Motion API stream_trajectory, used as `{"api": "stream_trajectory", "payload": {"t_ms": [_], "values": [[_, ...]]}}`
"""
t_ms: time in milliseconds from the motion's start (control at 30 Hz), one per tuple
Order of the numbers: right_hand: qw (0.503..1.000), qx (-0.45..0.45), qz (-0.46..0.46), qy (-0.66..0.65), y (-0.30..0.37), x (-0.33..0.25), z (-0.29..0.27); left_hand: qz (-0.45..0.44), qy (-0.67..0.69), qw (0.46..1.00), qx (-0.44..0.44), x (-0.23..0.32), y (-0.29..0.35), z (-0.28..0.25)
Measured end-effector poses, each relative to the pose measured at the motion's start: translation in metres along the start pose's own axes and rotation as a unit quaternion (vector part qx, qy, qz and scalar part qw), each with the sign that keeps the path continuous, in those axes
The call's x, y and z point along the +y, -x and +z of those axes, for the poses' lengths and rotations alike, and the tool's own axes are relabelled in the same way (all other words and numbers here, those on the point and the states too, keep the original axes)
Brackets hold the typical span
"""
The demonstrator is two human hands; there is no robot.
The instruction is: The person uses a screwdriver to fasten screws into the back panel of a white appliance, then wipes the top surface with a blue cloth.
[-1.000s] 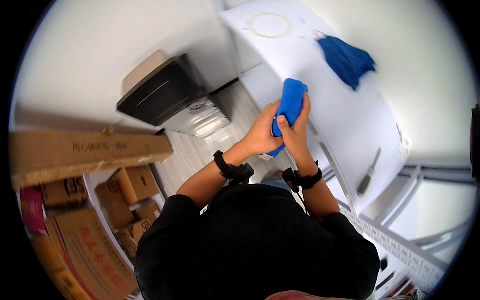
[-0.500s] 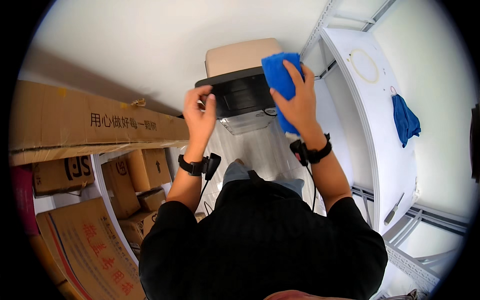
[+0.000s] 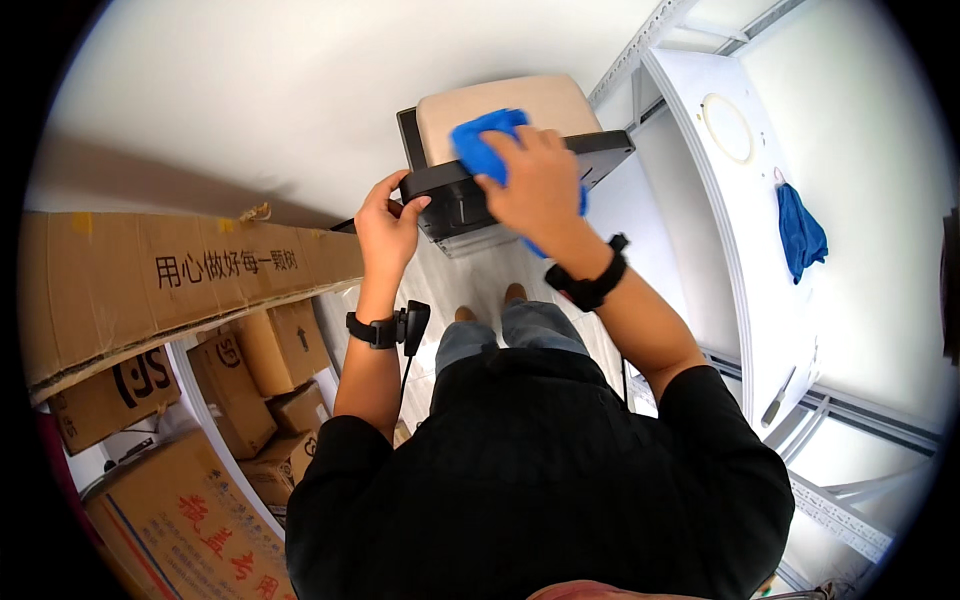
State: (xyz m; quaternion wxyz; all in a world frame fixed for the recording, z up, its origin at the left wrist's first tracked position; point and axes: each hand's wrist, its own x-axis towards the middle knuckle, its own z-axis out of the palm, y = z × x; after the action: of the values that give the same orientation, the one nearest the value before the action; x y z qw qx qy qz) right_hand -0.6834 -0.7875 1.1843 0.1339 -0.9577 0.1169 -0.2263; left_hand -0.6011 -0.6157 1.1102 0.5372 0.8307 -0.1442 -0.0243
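My left hand point(image 3: 387, 232) is closed on the left end of a black panel point(image 3: 608, 150), its thumb on the near side and its fingers at the upper edge. A bunched blue cloth point(image 3: 485, 138) is in my right hand point(image 3: 545, 195), pressed to the panel around its middle. Part of the cloth hangs below that hand. Behind the panel stands a beige, round-cornered box-like thing point(image 3: 548, 98) against the wall, with more black frame showing at its left side. The cloth and my right hand hide the panel's middle.
A long cardboard box point(image 3: 110, 290) juts in at the left, above shelves holding several cartons point(image 3: 285, 345). To the right rises a white shelf unit point(image 3: 700, 130), with a second blue cloth point(image 3: 800, 232) hanging beyond it. A narrow-bladed hand tool point(image 3: 775, 408) lies lower down.
My right hand has moved left with the cloth, over the panel's middle. The panel now sits tilted, its right end higher. My left hand has closed on its left end.
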Motion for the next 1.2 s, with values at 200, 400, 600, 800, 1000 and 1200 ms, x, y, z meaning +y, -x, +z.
{"api": "stream_trajectory", "payload": {"t_ms": [200, 400, 600, 800, 1000, 1200], "values": [[0.995, -0.003, -0.084, -0.052, -0.004, -0.054, 0.030, 0.068, 0.045, 0.997, -0.005, -0.018, -0.008, 0.000], [0.990, -0.024, -0.101, -0.099, -0.003, -0.008, 0.011, -0.003, 0.055, 0.996, -0.069, -0.018, -0.012, -0.006], [0.998, 0.019, -0.048, -0.044, 0.001, 0.089, -0.033, -0.009, 0.042, 0.997, -0.065, -0.012, -0.007, -0.011], [0.999, 0.032, -0.026, -0.020, 0.000, 0.122, -0.044, 0.040, 0.042, 0.997, -0.057, -0.018, -0.009, -0.007], [0.998, -0.032, -0.052, -0.003, -0.002, 0.056, -0.022, 0.027, 0.003, 0.999, -0.037, 0.003, -0.005, -0.008], [0.983, -0.067, -0.155, -0.074, -0.010, -0.021, 0.018, 0.047, 0.017, 0.999, -0.015, -0.014, -0.002, -0.005]]}}
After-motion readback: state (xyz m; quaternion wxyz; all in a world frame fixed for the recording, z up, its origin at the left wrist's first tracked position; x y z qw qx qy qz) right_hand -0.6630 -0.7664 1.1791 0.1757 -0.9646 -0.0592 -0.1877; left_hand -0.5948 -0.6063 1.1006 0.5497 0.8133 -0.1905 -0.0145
